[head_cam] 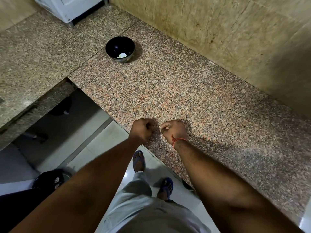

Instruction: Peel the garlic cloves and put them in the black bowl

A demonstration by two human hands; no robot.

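Speckled granite counter (185,91) fills most of the view, running from the far left to the near right, with a beige tiled wall (218,31) rising along its right edge. A white appliance (70,7) stands at the far end of the counter. Below the counter's near edge lies pale floor tile (94,148), where the person's feet in blue sandals (138,159) stand. Both forearms reach forward over the counter's near edge. Black bowl (119,49) sits on the counter, well apart from the hands and beyond them; peeled white garlic (122,55) lies at its bottom. Left hand (143,130) is curled into a loose fist, knuckles up; whether it holds anything cannot be told. Right hand (175,129), just beside the left, has its fingers curled and pinches a small pale garlic clove (164,127) at its fingertips, the piece pointing toward the left hand. A red thread (178,140) circles the right wrist.
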